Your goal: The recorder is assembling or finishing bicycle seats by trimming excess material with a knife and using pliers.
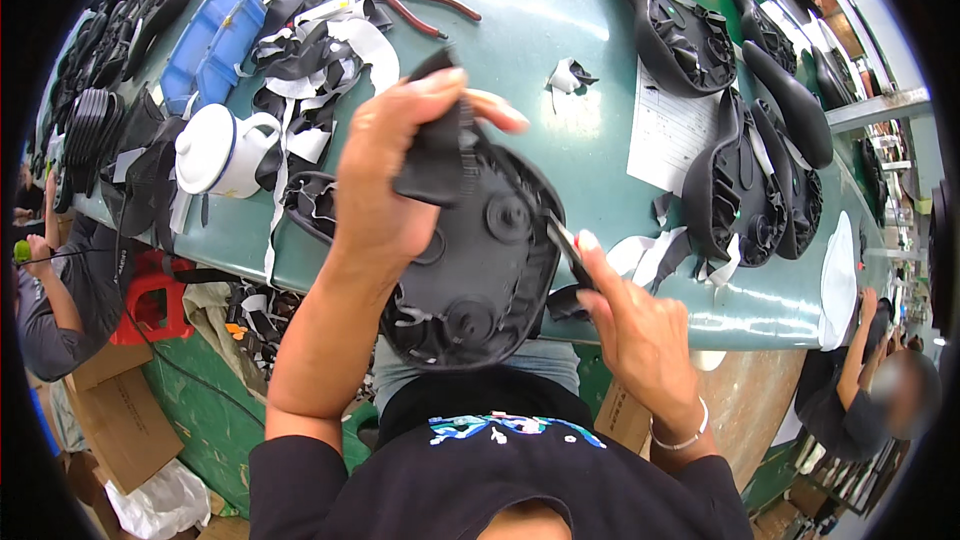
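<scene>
A black bicycle saddle (430,285), underside up, lies against my body at the table's edge. My left hand (375,165) is closed on a black flap of cover material (437,162) above the saddle, pulled up from its far rim. In my right hand (640,335) is a slim knife (566,248) with a pale metal tip, touching or very near the saddle's right rim. The saddle's nose shows to the left of my left forearm, which hides part of the shell.
Pincers (415,10) with red handles, black and white scraps (310,65), a blue bin (212,45) and a white lidded mug (225,152) occupy the table's left. More saddles (740,180) and a paper sheet (665,130) lie right. Other people work at both sides.
</scene>
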`<state>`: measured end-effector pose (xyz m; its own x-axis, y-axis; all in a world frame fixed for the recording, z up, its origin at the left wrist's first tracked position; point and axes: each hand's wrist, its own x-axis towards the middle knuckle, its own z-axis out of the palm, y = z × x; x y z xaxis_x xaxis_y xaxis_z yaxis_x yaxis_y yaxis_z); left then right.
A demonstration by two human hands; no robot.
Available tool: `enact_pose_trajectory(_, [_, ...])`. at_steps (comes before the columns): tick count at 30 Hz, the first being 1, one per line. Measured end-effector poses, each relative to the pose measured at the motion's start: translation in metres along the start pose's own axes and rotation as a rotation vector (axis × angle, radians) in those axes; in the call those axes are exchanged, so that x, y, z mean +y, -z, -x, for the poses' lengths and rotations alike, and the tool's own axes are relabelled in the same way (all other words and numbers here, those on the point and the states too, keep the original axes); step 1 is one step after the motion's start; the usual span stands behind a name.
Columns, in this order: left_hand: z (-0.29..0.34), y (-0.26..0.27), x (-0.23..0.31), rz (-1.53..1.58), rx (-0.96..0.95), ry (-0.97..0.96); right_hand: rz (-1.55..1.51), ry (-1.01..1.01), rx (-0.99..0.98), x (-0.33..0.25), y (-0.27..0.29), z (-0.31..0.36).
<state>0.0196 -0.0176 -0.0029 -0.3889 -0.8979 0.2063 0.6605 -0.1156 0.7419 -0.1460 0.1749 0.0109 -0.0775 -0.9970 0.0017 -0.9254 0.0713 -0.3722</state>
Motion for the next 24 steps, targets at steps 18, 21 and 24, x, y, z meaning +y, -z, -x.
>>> enact_pose_trajectory(18, [-0.043, 0.048, -0.009, -1.329, 0.129, -0.447, 0.324, -0.062, -0.124, -0.017, 0.024, -0.024])
enact_pose_trajectory(21, [-0.046, 0.056, -0.008, -0.705, 0.345, 0.124, 0.346, 0.039, -0.09, -0.027, 0.044, -0.022])
enact_pose_trajectory(24, [-0.011, 0.038, 0.012, -0.304, 0.226, 0.239, 0.487, 0.088, -0.209, 0.003, 0.064, -0.058])
